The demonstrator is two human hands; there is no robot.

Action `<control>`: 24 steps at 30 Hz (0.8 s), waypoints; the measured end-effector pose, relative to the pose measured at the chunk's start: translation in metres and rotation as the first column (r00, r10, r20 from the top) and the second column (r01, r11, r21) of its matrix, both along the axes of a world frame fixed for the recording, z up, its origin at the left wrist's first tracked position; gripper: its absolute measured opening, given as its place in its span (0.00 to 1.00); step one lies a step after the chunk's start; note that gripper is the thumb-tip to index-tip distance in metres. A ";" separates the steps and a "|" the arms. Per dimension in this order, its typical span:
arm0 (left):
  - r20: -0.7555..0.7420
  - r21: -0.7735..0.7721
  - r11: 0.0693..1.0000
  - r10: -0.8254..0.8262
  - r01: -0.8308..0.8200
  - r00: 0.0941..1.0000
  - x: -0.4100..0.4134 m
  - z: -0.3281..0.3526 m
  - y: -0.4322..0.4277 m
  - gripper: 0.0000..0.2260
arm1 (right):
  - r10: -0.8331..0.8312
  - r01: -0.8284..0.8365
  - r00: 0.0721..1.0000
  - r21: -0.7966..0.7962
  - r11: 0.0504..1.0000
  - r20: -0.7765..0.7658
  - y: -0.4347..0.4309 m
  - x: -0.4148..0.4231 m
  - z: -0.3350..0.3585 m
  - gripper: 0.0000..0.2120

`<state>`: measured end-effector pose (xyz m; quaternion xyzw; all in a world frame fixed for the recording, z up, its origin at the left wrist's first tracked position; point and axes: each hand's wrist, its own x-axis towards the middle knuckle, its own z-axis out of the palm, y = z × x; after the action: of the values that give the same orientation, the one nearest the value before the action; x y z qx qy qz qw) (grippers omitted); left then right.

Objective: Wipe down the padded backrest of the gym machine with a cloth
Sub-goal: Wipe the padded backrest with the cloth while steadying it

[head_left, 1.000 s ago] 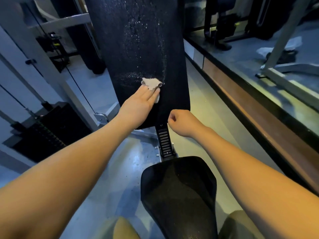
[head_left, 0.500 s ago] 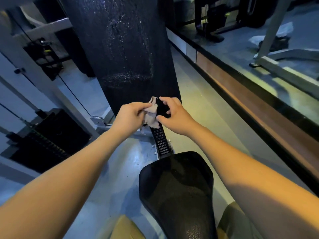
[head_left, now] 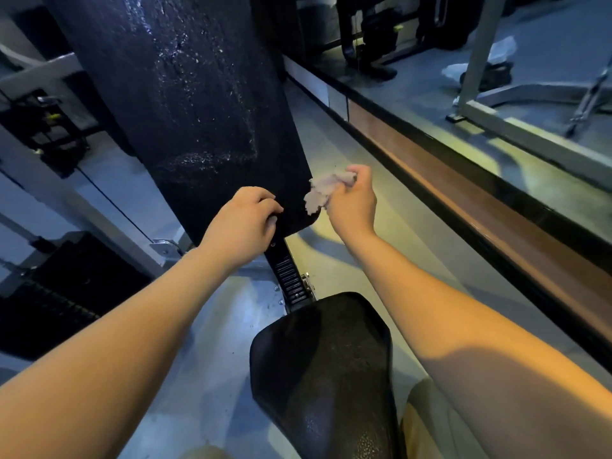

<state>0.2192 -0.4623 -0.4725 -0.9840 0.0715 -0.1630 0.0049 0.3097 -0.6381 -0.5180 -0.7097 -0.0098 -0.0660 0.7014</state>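
Observation:
The black padded backrest [head_left: 185,94] rises ahead, tilted, with wet streaks and droplets shining on its upper surface. A small crumpled pale cloth [head_left: 323,190] hangs at the backrest's lower right corner, pinched in my right hand [head_left: 352,202], which is just off the pad's right edge. My left hand [head_left: 241,223] rests against the bottom edge of the backrest with its fingers curled, nothing visible in it.
The black seat pad [head_left: 324,369] lies just below my arms, joined to the backrest by a notched adjustment bar [head_left: 291,279]. A weight stack [head_left: 49,293] and cable stand at left. A long wooden ledge [head_left: 480,207] runs along the right, with other machine frames [head_left: 530,127] beyond.
The cloth passed from my left hand to my right. One second ago my left hand pressed it on the pad; now my right hand holds it at the lower right corner.

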 end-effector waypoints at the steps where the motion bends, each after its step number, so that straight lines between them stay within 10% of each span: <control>1: 0.020 0.130 0.991 -0.031 0.028 0.999 0.002 -0.003 0.005 0.15 | -0.029 0.029 1.000 0.025 0.999 0.001 -0.001 0.007 0.005 0.17; 7: -0.108 0.530 0.848 0.084 -0.014 0.991 0.007 -0.028 0.044 0.33 | 0.190 -0.187 0.982 -0.120 0.975 0.011 0.031 0.046 0.005 0.13; 24: 0.037 0.547 0.835 0.052 -0.063 0.998 0.018 -0.058 0.056 0.33 | 0.357 -0.357 0.934 0.007 0.934 -0.005 0.048 0.072 -0.021 0.22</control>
<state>0.2367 -0.4065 -0.5307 -0.9415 0.0855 -0.1458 0.2917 0.3812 -0.5896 -0.5388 -0.6941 -0.1360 0.0644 0.7040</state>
